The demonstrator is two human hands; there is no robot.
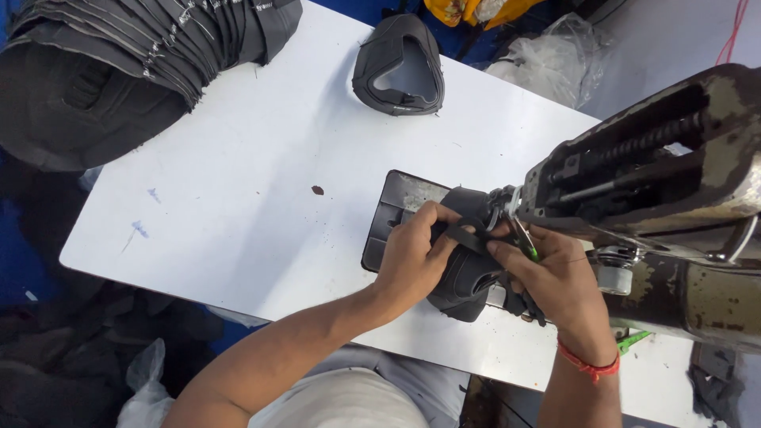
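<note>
My left hand [414,254] grips a black shoe upper [468,277] and pinches its black strap at the needle area of a worn sewing machine [658,182]. My right hand [555,273] holds the same piece from the right side, with a small green-handled tool [529,247] between its fingers. A red thread band circles my right wrist. The shoe upper rests over the machine's dark metal base plate [392,214]. The needle itself is hidden behind the fabric and fingers.
A white table [238,182] carries another black shoe upper [399,67] at the far middle. A large stack of black cut pieces [119,55] lies at the far left corner. Clear plastic bags [547,55] sit beyond the table. Dark fabric lies on the floor at left.
</note>
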